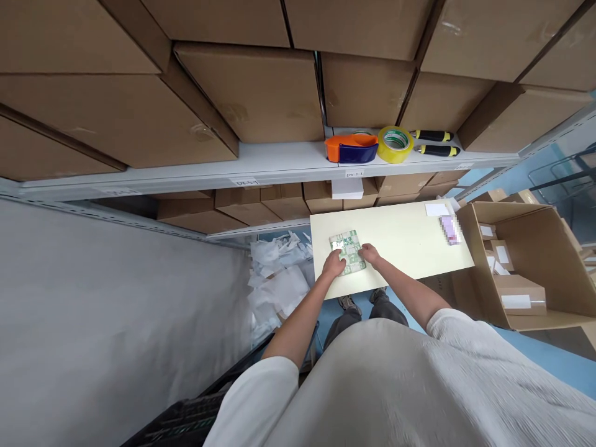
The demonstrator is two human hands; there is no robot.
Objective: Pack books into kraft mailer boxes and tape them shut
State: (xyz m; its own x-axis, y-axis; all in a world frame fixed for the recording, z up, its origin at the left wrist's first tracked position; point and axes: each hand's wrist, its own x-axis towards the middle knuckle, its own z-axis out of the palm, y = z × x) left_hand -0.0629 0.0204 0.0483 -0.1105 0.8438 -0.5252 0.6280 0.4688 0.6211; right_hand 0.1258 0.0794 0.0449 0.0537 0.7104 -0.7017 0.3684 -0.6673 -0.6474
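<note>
A flat, square packet [350,247] with a green-and-white checked pattern is between my hands, over the left part of a pale cream tabletop [395,239]. Its surface shines in places, as if wrapped in plastic. My left hand [334,264] grips its left side, thumb on top. At its right edge my right hand [369,254] is closed, thumb and fingers pinching the border. The fingertips beneath the packet are hidden. Whether it rests on the tabletop or is slightly lifted, I cannot tell.
An orange-and-blue tape dispenser [351,149], yellow tape roll [395,144] and two black-and-yellow cutters [437,151] lie on a shelf of cartons. A blurred purple item [449,230] is at the table's right. Crumpled white sheets [279,288] lie left; an open carton [552,254] holds small boxes.
</note>
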